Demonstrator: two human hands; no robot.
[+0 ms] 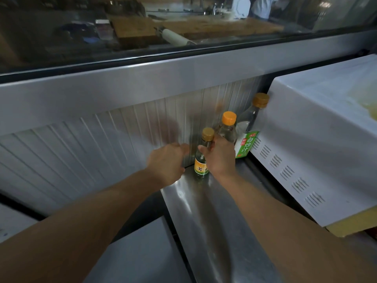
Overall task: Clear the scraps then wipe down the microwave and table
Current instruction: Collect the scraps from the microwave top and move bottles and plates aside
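A small yellow-labelled bottle (202, 158) is gripped at its neck by the right hand (221, 155), standing on the steel table (206, 211) left of the microwave (318, 144). The left hand (166, 162) is held loosely curled just beside it, grasping nothing.

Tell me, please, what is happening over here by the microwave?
A person is handling bottles at the back of the steel table, beside the white microwave. Their right hand grips the small yellow-labelled bottle by its neck, while the left hand hovers beside it, holding nothing. Two taller bottles, an orange-capped one and a green-labelled one, stand behind, against the microwave. No cloth is in view.
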